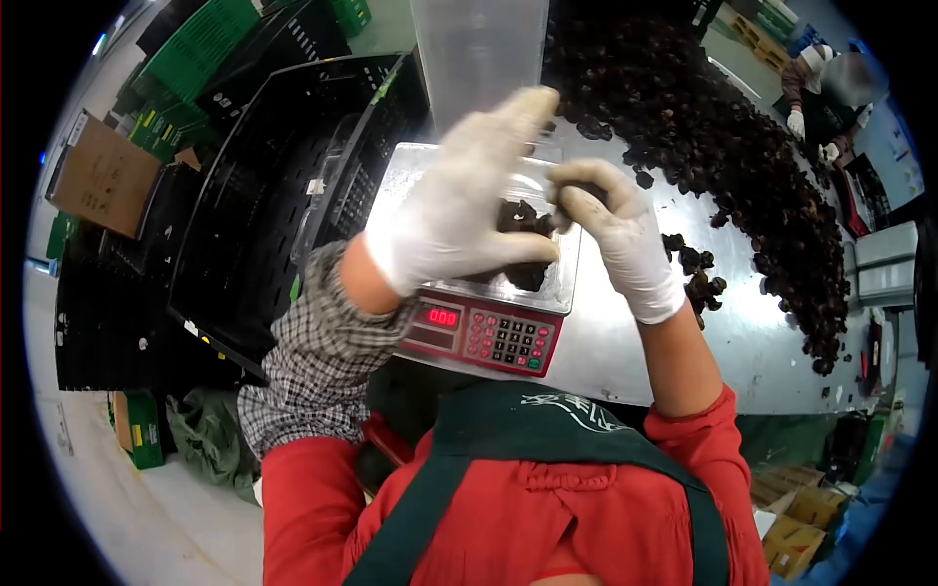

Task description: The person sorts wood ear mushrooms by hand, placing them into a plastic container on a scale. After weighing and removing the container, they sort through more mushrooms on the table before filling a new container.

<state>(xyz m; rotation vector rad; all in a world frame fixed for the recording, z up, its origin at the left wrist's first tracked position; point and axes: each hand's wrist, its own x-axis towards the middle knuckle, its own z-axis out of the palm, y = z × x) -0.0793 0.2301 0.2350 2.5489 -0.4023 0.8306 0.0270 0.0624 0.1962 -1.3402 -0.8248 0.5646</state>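
Both my hands wear white gloves. My left hand [459,200] hovers over the steel pan [396,181] of a red digital scale [440,337], its fingers stretched and the thumb apart; no held thing shows in it. Beneath it, partly hidden, lie dark mushroom-like pieces [525,220], perhaps in a clear tray. My right hand [616,230] is at the pan's right edge, fingers curled round a dark mushroom-like piece [583,190] that shows only in part. The scale display [442,317] reads 0.00.
A long heap of dark mushroom-like pieces [713,137] covers much of the metal table [611,342]; a few lie loose right of my hand. Black crates [249,215] stand at left. Behind the scale is a clear plastic bin [479,59]. A co-worker [821,88] stands far right.
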